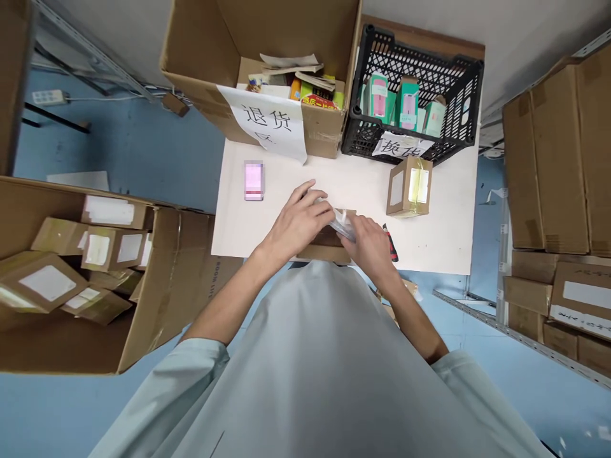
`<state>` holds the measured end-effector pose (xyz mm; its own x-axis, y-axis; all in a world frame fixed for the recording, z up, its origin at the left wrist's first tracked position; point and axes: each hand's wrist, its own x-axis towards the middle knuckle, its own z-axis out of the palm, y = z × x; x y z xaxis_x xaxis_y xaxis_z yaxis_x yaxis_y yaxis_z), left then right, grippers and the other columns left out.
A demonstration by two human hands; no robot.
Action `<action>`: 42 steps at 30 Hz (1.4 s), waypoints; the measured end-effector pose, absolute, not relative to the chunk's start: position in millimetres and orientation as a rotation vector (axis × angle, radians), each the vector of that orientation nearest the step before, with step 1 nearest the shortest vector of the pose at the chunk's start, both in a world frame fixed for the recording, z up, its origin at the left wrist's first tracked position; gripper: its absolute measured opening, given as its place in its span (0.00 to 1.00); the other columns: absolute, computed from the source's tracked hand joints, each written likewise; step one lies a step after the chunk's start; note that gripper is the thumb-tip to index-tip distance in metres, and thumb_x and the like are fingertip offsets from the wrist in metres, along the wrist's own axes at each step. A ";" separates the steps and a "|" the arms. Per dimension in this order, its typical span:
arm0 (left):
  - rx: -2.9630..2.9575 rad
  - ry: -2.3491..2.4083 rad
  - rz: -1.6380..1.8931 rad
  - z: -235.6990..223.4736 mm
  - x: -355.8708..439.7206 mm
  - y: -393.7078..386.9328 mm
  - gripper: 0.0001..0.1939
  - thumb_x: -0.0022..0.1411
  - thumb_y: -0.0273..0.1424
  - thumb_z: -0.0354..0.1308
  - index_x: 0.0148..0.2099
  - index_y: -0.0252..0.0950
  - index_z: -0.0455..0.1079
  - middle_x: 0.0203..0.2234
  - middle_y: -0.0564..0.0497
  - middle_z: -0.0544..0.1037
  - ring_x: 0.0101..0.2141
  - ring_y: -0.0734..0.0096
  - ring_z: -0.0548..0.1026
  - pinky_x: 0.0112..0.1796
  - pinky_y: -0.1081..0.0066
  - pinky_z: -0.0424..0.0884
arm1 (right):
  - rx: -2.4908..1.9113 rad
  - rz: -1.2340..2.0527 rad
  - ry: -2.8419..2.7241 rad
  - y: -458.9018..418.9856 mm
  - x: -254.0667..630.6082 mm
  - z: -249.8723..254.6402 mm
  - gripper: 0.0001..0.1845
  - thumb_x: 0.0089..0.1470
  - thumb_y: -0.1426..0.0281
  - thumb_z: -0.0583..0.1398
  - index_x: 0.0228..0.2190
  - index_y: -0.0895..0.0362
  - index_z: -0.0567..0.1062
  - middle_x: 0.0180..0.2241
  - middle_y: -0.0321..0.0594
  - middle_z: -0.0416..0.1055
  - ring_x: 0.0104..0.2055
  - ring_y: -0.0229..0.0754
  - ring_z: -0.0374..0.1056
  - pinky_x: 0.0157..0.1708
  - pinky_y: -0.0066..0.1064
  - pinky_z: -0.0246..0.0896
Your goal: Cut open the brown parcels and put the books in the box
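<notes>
Both my hands meet over a small open cardboard box (326, 247) at the near edge of the white table (443, 210). My left hand (300, 219) has its fingers curled around a clear, crinkled plastic item (342, 221) above the box. My right hand (369, 243) grips the same plastic item from the right side. A red and black tool (391, 242) lies on the table just right of my right hand. What the plastic wraps is hidden by my fingers.
A small cardboard parcel (410, 186) stands right of centre. A pink blurred object (253, 180) lies at the left. Behind are a labelled cardboard box (267, 70) and a black crate (410, 95) with teal boxes. A large carton of parcels (90, 267) sits left; stacked cartons (554, 159) right.
</notes>
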<state>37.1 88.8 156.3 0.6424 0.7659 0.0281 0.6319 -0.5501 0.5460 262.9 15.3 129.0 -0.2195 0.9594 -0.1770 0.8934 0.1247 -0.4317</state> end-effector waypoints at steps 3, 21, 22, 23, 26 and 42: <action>2.338 1.190 0.474 156.0 41.3 83.7 0.15 0.84 0.30 0.50 0.52 0.46 0.79 0.61 0.48 0.83 0.75 0.53 0.68 0.81 0.39 0.52 | -1.949 0.655 -2.210 21.3 252.6 130.1 0.16 0.76 0.65 0.56 0.57 0.50 0.80 0.51 0.52 0.80 0.55 0.63 0.78 0.56 0.53 0.77; 0.652 1.312 1.009 102.6 61.7 51.7 0.27 0.55 0.51 0.78 0.26 0.39 0.68 0.22 0.55 0.74 0.26 0.71 0.76 0.31 0.71 0.76 | -1.723 0.322 -2.011 4.0 212.5 88.9 0.09 0.78 0.62 0.63 0.44 0.52 0.79 0.41 0.44 0.80 0.44 0.48 0.76 0.41 0.34 0.69; 0.632 1.303 1.003 100.3 60.7 52.6 0.27 0.54 0.52 0.78 0.26 0.39 0.68 0.22 0.55 0.73 0.26 0.71 0.75 0.30 0.72 0.75 | -1.717 0.352 -1.987 4.1 212.0 88.8 0.10 0.79 0.61 0.62 0.45 0.52 0.79 0.42 0.44 0.80 0.44 0.48 0.77 0.42 0.34 0.70; 0.610 1.281 0.991 98.2 60.1 53.3 0.27 0.54 0.54 0.77 0.27 0.39 0.70 0.23 0.55 0.74 0.27 0.70 0.76 0.30 0.72 0.75 | -1.715 0.387 -1.960 4.1 211.6 88.9 0.11 0.79 0.60 0.62 0.46 0.52 0.80 0.43 0.45 0.81 0.45 0.47 0.77 0.43 0.35 0.71; 0.575 1.202 0.951 93.8 60.4 54.3 0.29 0.52 0.59 0.78 0.33 0.37 0.78 0.27 0.52 0.78 0.31 0.67 0.78 0.34 0.70 0.76 | -1.740 0.511 -1.867 3.3 210.3 91.1 0.15 0.82 0.59 0.57 0.45 0.52 0.80 0.45 0.46 0.81 0.46 0.47 0.78 0.45 0.35 0.72; 0.390 1.138 1.048 59.2 2.2 73.8 0.32 0.52 0.59 0.82 0.40 0.37 0.80 0.35 0.47 0.87 0.47 0.50 0.88 0.47 0.61 0.83 | -1.963 0.747 -0.869 20.9 347.8 83.9 0.31 0.56 0.38 0.67 0.38 0.54 0.76 0.34 0.39 0.78 0.38 0.47 0.74 0.41 0.39 0.74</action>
